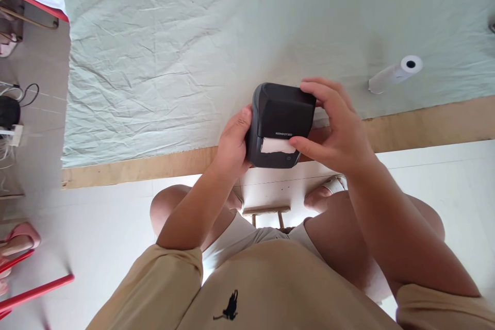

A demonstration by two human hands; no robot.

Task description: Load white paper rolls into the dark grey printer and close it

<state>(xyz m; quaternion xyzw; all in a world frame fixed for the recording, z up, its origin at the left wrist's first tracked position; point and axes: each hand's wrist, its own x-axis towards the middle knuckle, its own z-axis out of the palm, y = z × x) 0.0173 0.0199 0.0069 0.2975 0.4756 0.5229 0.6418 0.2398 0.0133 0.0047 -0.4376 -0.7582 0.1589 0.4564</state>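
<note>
A black label printer (286,111) with "NIIMBOT" on its lid is held in the air near the table's front edge. White paper (276,145) sticks out of its slot. My left hand (234,139) is wrapped around the printer's left side, with the thumb on the edge and the other fingers hidden beneath. My right hand (336,124) spans its right side: the thumb touches the paper's right end by the slot and a fingertip rests on the lid's upper right corner.
A roll of white paper (394,75), partly unwound, lies on the pale green tablecloth (154,62) to the right. The table's bare wooden edge (143,167) runs in front of me. At the left are cables (15,90), red metal legs (38,291) and another person's foot in a pink slipper (25,237).
</note>
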